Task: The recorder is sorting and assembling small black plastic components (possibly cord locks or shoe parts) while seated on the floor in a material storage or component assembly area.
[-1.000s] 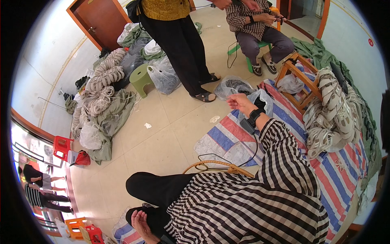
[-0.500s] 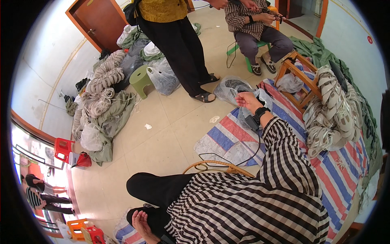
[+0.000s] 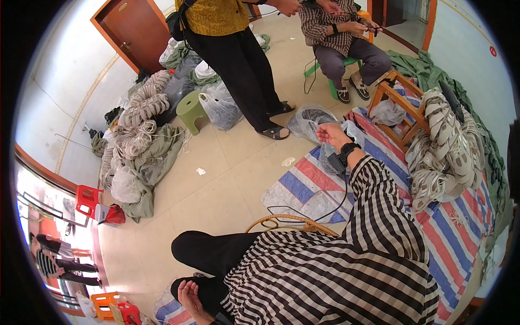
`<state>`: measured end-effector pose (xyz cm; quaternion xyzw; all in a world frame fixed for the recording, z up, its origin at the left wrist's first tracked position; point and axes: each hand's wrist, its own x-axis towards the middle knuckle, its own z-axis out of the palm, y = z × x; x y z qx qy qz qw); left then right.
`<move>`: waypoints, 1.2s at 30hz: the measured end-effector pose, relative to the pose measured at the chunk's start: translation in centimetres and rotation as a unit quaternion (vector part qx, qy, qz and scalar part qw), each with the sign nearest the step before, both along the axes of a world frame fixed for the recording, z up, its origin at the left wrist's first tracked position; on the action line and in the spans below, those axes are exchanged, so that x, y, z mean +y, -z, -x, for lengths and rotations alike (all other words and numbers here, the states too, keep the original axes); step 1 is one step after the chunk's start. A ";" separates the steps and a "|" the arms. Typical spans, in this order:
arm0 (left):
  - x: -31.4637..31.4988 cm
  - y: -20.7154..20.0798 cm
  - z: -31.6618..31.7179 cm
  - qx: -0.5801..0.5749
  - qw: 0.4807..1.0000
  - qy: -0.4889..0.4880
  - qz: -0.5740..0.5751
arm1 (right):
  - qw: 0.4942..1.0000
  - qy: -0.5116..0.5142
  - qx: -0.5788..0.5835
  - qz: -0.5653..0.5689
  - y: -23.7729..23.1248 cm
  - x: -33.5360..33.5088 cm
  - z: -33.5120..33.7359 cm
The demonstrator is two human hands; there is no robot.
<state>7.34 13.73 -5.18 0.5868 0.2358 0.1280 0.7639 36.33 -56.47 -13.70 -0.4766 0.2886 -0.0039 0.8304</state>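
Right hand (image 3: 331, 134) lies open against a clear plastic bag (image 3: 310, 120) on the striped tarp (image 3: 303, 181) over tile floor (image 3: 227, 179), left hand (image 3: 189, 298) open at seven o'clock

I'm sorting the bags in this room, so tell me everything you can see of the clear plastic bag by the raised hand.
The clear plastic bag is thin, crinkled and see-through, with something dark coiled inside. It slumps on the floor at the edge of the striped tarp, beside a standing person's sandalled foot. The right hand hovers at its near side, open; contact is unclear.
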 end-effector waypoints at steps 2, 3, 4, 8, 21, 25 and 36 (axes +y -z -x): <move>-0.3 -0.1 -0.1 0.000 1.000 -0.004 -0.005 | 1.000 -0.002 -0.003 -0.002 0.1 -0.4 0.2; -0.3 -0.1 0.0 -0.001 1.000 -0.005 -0.006 | 1.000 -0.003 -0.003 -0.005 0.1 -0.5 0.1; -0.3 -0.1 0.0 -0.002 1.000 -0.007 -0.006 | 1.000 -0.004 -0.003 -0.007 0.1 -0.5 0.1; -0.2 0.0 0.0 -0.009 1.000 -0.006 -0.007 | 1.000 -0.004 -0.015 -0.007 0.2 -1.3 0.2; 0.4 0.6 0.1 -0.021 1.000 -0.002 -0.004 | 0.999 0.037 -0.023 0.009 -0.3 -3.1 0.3; 0.1 0.5 0.2 -0.007 1.000 -0.014 -0.018 | 0.999 0.042 -0.014 0.010 -0.1 -3.0 0.5; 0.4 0.7 -0.1 -0.002 1.000 -0.018 -0.020 | 0.999 0.049 -0.013 0.003 -0.6 -2.8 0.8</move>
